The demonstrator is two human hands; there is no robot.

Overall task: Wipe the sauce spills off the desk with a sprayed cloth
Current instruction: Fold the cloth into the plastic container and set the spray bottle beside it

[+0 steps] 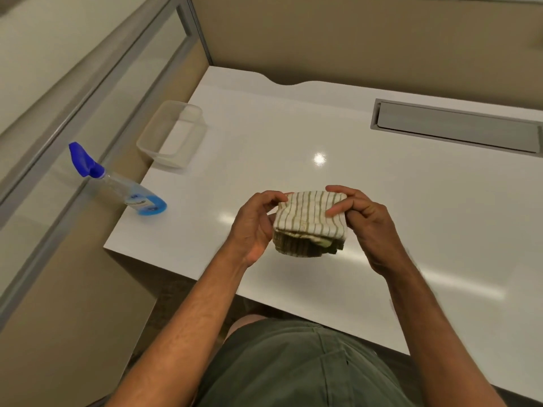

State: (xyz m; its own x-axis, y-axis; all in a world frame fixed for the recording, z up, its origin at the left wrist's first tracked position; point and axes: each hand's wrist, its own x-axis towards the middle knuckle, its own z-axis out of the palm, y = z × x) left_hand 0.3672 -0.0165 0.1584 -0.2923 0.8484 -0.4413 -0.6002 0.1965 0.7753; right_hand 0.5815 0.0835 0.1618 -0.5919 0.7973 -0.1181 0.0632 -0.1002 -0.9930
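A folded white cloth with green stripes [310,221] hangs above the white desk [382,201], held between both hands. My left hand [254,227] pinches its left top corner. My right hand [364,221] pinches its right top edge with thumb and fingers. A clear spray bottle with a blue trigger head and blue liquid [123,186] stands tilted in view near the desk's left front corner. I see no sauce marks on the visible desk surface.
An empty clear plastic container [173,135] sits at the desk's left edge, behind the bottle. A grey cable-tray lid [458,127] is set into the back right of the desk. Beige partition walls with a glass panel enclose the left and back.
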